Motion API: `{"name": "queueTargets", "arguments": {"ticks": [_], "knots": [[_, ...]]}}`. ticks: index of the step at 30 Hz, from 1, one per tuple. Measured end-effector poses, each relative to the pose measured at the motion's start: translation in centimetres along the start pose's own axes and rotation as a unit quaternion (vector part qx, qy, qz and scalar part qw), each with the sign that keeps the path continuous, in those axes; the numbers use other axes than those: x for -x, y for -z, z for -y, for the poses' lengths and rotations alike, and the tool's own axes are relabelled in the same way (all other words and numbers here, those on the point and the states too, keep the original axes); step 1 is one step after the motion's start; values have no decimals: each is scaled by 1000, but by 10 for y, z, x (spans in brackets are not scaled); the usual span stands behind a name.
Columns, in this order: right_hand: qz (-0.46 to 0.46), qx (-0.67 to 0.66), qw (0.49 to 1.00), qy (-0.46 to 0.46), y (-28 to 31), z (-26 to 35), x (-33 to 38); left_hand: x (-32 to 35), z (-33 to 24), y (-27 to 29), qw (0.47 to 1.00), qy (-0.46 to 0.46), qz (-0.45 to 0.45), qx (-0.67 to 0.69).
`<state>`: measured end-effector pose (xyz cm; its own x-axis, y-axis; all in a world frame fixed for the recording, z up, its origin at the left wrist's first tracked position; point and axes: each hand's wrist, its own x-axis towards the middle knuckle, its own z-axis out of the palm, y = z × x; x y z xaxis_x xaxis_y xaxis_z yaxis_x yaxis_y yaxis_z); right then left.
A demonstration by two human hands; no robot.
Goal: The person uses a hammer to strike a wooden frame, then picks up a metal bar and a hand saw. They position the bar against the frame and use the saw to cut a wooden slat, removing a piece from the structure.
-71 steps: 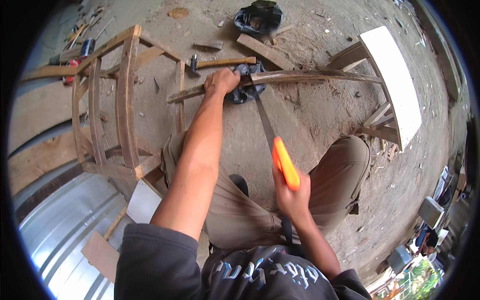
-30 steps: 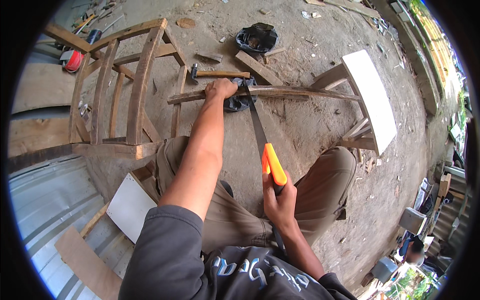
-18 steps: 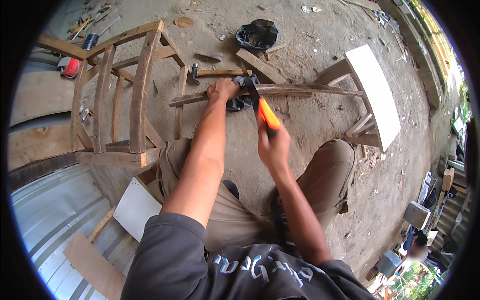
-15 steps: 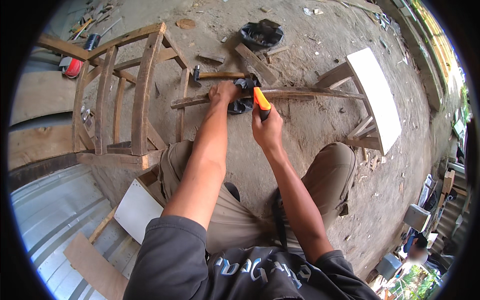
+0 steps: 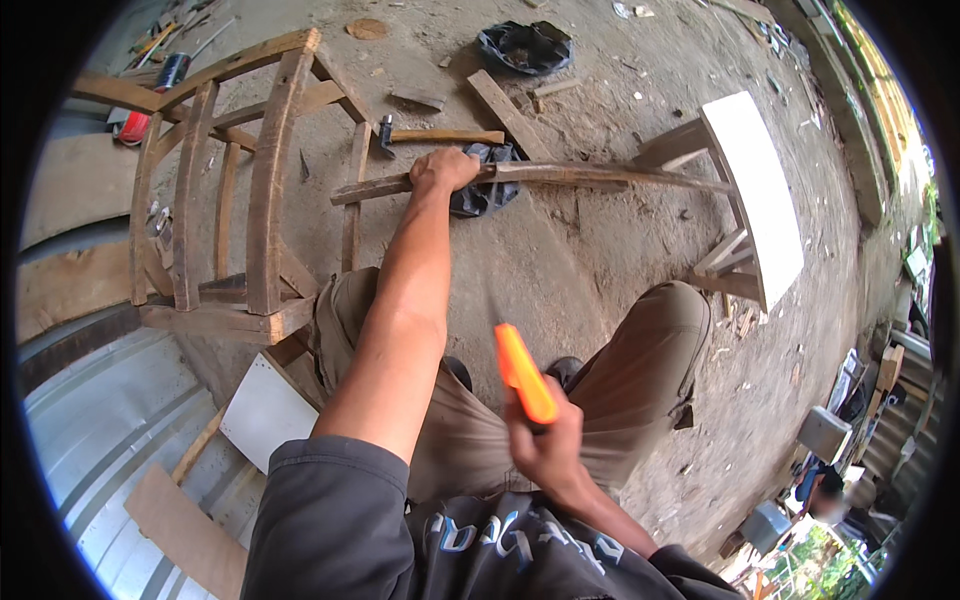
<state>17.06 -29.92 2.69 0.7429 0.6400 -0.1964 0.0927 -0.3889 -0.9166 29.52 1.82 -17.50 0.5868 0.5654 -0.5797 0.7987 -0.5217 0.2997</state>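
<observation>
My left hand (image 5: 443, 170) is closed over a long, worn wooden strip (image 5: 575, 174), near its left end. The strip runs across in front of me, from a rung of a wooden frame (image 5: 262, 190) on the left to a white-topped stool (image 5: 752, 200) on the right. Close to my lap, my right hand (image 5: 548, 440) grips a handsaw (image 5: 524, 372) by its orange and black handle. Its thin blade shows almost edge-on, pointing away toward the strip beside my left hand. A crumpled black plastic bag (image 5: 487, 200) lies under the strip there.
Just beyond the strip lies a hammer (image 5: 445, 136) with a wooden handle. Farther off are a loose board (image 5: 510, 112) and a black bag-like container (image 5: 525, 48) on the dirt floor. Metal sheeting (image 5: 110, 420) and a white panel (image 5: 268, 408) are at my left.
My right hand has drawn the handsaw back from the strip toward my body. My left hand keeps its hold on the wood. The view has shifted slightly.
</observation>
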Motion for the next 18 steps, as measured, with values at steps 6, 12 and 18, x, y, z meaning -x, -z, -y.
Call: {"name": "queueTargets", "arguments": {"ticks": [6,12,18], "knots": [[10,-27,1000,-7,-35,13,15,-6,6,-8,1000,-5,-7,1],[-59,-104,989,-88,54,5,25,0,2,-8,998,-26,-49,-7],[-73,-70,993,-57,28,-21,2,-2,3,-9,999,-5,-21,-27]]}}
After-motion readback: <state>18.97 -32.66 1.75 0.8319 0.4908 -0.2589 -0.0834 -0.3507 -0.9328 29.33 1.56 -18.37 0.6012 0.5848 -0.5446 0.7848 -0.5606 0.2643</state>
